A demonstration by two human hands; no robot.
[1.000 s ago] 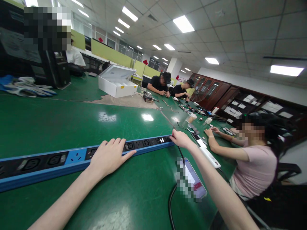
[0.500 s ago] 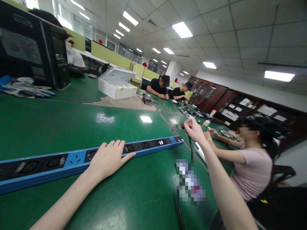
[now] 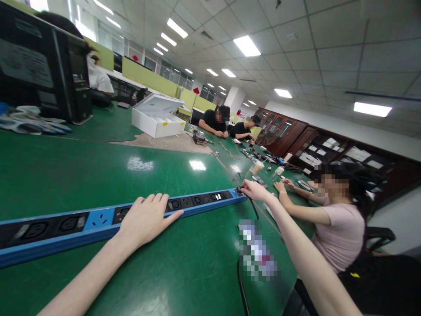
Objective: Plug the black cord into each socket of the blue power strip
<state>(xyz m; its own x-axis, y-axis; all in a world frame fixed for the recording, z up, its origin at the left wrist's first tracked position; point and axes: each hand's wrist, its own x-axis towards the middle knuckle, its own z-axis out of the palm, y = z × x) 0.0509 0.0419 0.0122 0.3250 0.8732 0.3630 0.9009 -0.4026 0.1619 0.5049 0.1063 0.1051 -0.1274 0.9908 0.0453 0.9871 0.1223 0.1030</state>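
Observation:
A long blue power strip (image 3: 98,219) with black sockets lies across the green table (image 3: 98,171). My left hand (image 3: 144,217) rests flat on its middle, fingers stretched out. At the strip's right end my right hand (image 3: 255,191) is closed on a black plug (image 3: 240,191), which touches the end of the strip. The plug's black cable (image 3: 241,281) runs down toward me past a blurred phone (image 3: 258,250).
A person in a pink shirt (image 3: 338,232) sits close at the right, arms on the table. Two people in black (image 3: 217,120) sit farther back. An open white box (image 3: 158,116), a black computer case (image 3: 42,66) and work gloves (image 3: 33,120) lie at the back left.
My right hand, which had lifted the plug up and away from the strip, has come back down to the strip's end. The left hand has stayed put.

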